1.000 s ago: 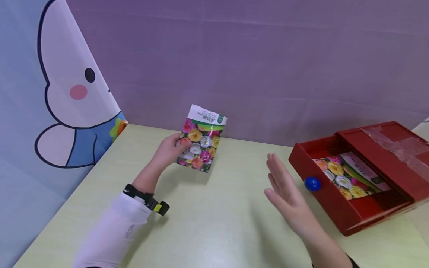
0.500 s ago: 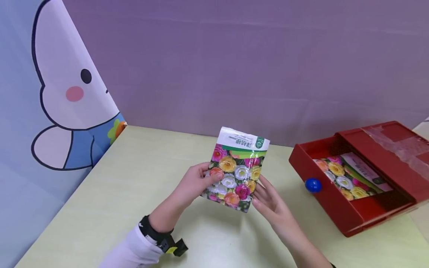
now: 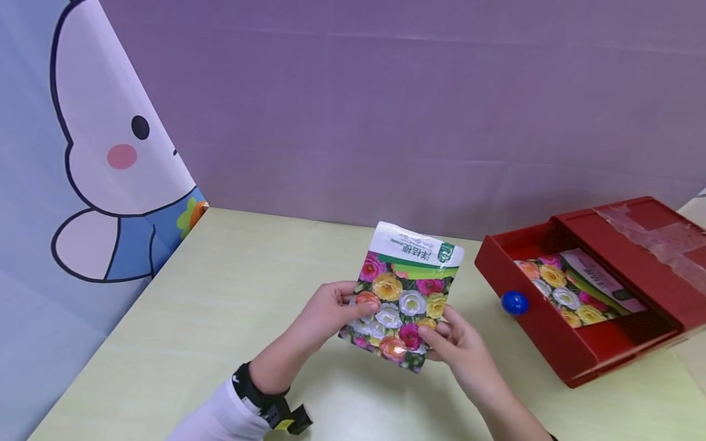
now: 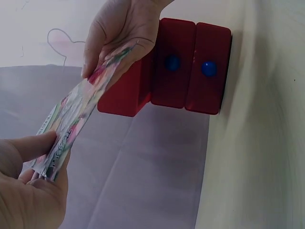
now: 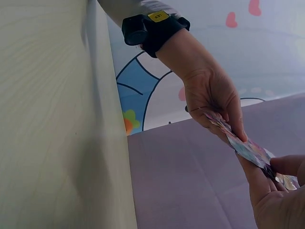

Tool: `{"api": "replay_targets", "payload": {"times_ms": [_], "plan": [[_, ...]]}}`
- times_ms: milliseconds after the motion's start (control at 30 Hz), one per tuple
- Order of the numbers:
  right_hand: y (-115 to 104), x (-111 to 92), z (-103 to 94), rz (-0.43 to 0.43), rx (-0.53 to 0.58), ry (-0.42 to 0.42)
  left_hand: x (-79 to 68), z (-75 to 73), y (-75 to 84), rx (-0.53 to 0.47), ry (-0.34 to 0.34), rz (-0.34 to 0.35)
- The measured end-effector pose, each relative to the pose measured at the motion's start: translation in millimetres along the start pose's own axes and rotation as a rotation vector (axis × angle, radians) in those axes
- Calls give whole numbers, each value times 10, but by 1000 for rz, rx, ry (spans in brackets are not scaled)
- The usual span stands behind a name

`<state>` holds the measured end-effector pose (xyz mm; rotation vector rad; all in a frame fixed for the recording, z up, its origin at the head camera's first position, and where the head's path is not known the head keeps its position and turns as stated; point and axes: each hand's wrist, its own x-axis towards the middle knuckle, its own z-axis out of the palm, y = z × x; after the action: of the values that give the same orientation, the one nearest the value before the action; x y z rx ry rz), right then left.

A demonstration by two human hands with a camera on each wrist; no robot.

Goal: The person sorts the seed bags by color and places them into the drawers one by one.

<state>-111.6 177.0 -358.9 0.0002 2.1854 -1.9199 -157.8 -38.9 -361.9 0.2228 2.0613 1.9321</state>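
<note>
A flower seed packet (image 3: 405, 300), printed with roses and a white-and-green top band, is held above the table between both hands. At its left edge the left hand (image 3: 325, 312) pinches it, thumb on the front and fingers behind. The right hand (image 3: 463, 355) grips the lower right edge, its thumb also on the printed face. In the left wrist view the packet (image 4: 76, 109) appears tilted, nearly edge-on. A second, similar packet (image 3: 568, 294) lies inside the pulled-out red drawer (image 3: 535, 324) at the right.
The red drawer box (image 3: 656, 245), with clear tape on top, stands at the table's right. A blue knob (image 3: 515, 303) sticks out of the drawer front; the left wrist view shows further closed drawers (image 4: 207, 86) with knobs. A purple cloth (image 3: 386, 110) hangs behind the pale table (image 3: 248, 263).
The left hand has carried the packet rightward and nearer. The right hand, previously open and apart, has moved left and taken hold of the packet's right edge. The drawer has stayed put.
</note>
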Motion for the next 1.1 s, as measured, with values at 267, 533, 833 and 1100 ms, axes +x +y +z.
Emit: {"api": "replay_targets", "payload": {"times_ms": [267,533,833,1100], "plan": [[-14,-9,-25,24,-8,63,-2,11,-4,12,-47,27],[-87,-82,-52,49,48,141,7,-30,-24,59,-47,56],[-195,-339,-247,-237,553,110,98,-122,-56,-148,-101,186],[-290,-555,-449,-351,906,-30,316,190,-127,-69,-97,230]]}}
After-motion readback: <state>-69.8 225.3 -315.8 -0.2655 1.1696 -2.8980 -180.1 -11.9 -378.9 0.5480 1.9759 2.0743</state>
